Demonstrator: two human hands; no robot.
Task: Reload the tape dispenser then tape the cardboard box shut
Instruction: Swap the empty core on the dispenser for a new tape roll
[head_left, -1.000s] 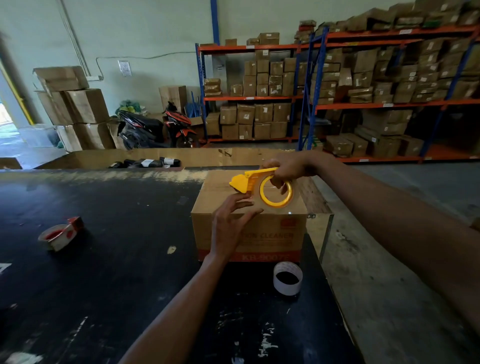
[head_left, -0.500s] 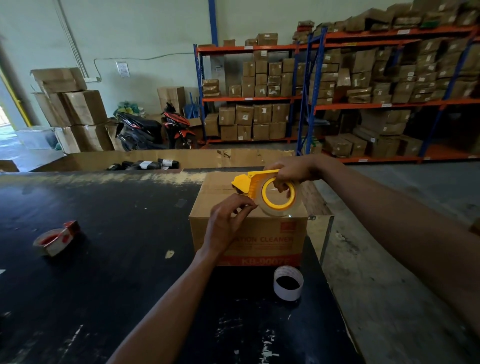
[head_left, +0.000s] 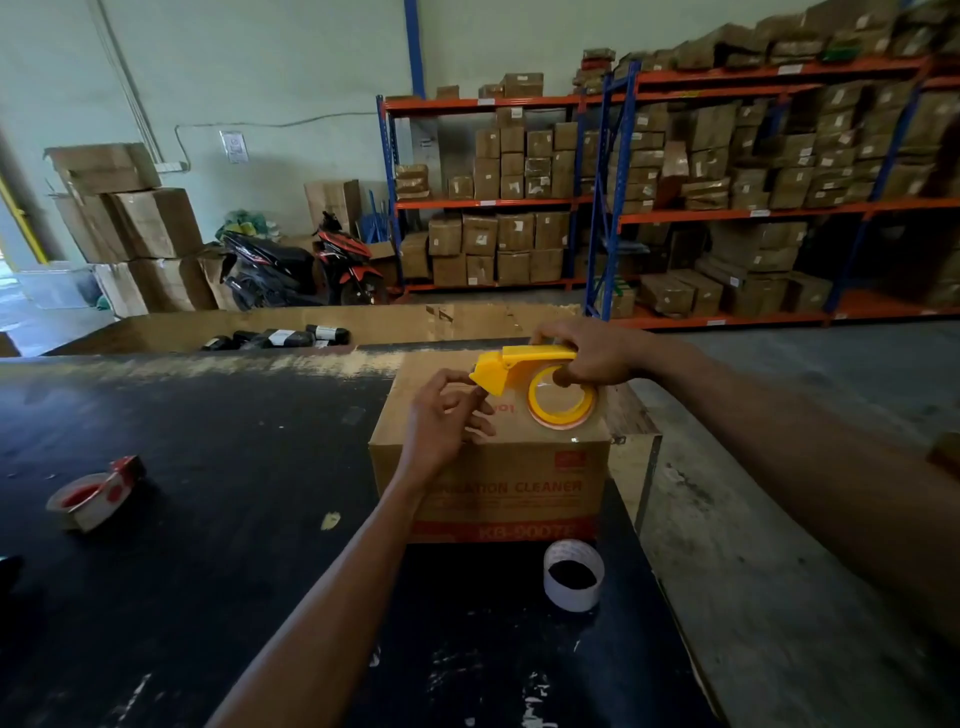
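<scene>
Since a second ago the left hand (head_left: 445, 415) has lifted off the front top edge of the cardboard box (head_left: 498, 467) and risen to the nose of the yellow tape dispenser (head_left: 524, 374), fingertips now pinched together right at its front tip; whether they grip a tape end cannot be told; right hand (head_left: 587, 353) stays clamped on the dispenser's top handle, one finger hooked into the ring of the clear tape roll (head_left: 562, 402) loaded in it, dispenser sitting a little lower and closer over the box than before; dispenser held upright above the box's top face, roll's lower edge touching or just above the cardboard, cannot tell which; box sits on the black bench (head_left: 208, 545) near its right edge, front panel printed in red facing the camera; just in front of the box, an empty white tape core (head_left: 573, 576) stands on the bench; well to the left of the box, a red-and-white tape dispenser (head_left: 96, 493) lies on its side; behind the box, a low cardboard tray (head_left: 363, 325) with dark wrapped rolls (head_left: 280, 338) in its left part.
</scene>
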